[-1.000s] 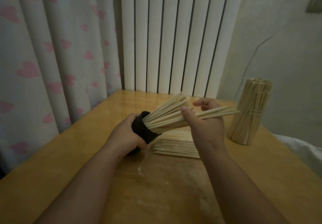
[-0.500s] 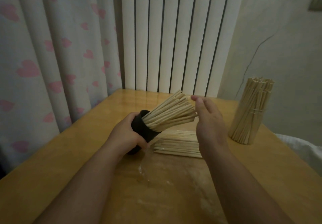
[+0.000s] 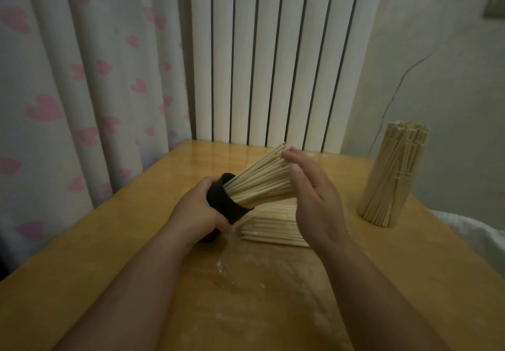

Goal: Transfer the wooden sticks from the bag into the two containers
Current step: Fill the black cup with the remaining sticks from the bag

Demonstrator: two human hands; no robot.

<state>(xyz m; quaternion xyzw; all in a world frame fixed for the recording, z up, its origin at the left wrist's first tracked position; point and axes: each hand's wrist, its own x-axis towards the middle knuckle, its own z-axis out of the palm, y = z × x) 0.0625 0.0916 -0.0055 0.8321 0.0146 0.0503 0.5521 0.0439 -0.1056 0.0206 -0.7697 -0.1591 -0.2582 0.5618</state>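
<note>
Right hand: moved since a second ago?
Yes. The right hand shifted slightly left, away from the standing bundle, and opened; its palm is now at the ends of the sticks in the black cup.

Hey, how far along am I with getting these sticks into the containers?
Looks done: an upright bundle stands packed at the right. In hand: the left hand grips the tilted black container while the right hand, flat, presses the ends of its fanned sticks. Left: a pile lying on the table.
</note>
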